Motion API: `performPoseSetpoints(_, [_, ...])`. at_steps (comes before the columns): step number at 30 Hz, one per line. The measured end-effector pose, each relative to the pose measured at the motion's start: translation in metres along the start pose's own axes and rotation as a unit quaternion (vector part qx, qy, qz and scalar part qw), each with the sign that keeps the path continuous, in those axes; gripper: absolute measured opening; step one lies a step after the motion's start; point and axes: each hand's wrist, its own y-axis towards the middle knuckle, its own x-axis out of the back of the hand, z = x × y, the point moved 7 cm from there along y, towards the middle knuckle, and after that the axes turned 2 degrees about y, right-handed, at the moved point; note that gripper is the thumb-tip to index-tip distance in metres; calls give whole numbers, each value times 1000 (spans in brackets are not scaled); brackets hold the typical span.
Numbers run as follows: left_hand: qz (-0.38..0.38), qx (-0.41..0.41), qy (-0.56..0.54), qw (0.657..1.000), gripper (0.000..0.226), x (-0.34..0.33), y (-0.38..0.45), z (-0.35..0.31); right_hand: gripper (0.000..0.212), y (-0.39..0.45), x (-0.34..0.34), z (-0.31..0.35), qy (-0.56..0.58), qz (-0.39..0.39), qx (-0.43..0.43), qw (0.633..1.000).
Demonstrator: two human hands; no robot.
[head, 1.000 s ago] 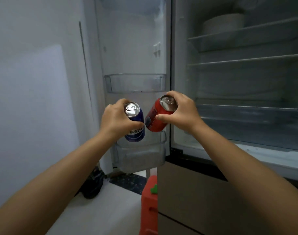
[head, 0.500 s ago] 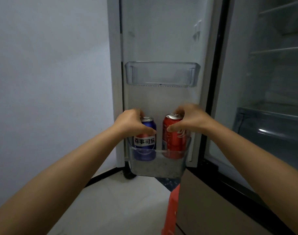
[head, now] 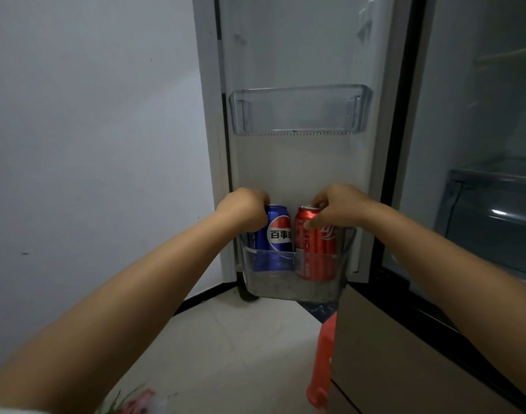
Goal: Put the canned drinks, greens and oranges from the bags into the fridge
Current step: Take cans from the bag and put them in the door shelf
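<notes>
A blue cola can [head: 275,237] and a red cola can [head: 315,243] stand upright side by side in the clear lower door bin [head: 294,282] of the open fridge door [head: 303,162]. My left hand [head: 244,209] grips the blue can from its left side near the top. My right hand [head: 336,206] holds the red can by its rim and upper side, thumb on the front. Both can bottoms show through the bin's front wall.
A clear upper door bin [head: 299,110] hangs above the cans. The fridge interior with a crisper drawer [head: 495,216] is at the right, a beige lower drawer front [head: 405,363] below it. A red stool [head: 323,363] stands on the pale floor. White wall on the left.
The cans went from being held up in front of the fridge down into the lower door bin. They now sit deeper in it, and the view has moved closer.
</notes>
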Motion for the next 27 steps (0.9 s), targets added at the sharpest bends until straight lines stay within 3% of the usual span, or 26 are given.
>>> performPoseSetpoints(6, [10, -24, 16, 1000, 32, -9, 4, -1, 43, 3, -13, 6, -53, -28, 34, 998])
performPoseSetpoints(16, [33, -51, 56, 997, 33, -13, 1, -2, 37, 6, -12, 5, -120, 5, 70, 990])
performPoseSetpoints(20, [-70, -19, 6, 997, 40, 1, -9, 7, 38, 4, -16, 4, -97, 9, 91, 991])
performPoseSetpoints(23, [-160, -24, 21, 987, 34, 15, -20, 12, 55, 3, -17, 11, -3, 7, 104, 995])
performPoseSetpoints(27, [-230, -3, 52, 972, 28, 29, -36, 33, 40, 1, -10, 40, 4, -104, 200, 974])
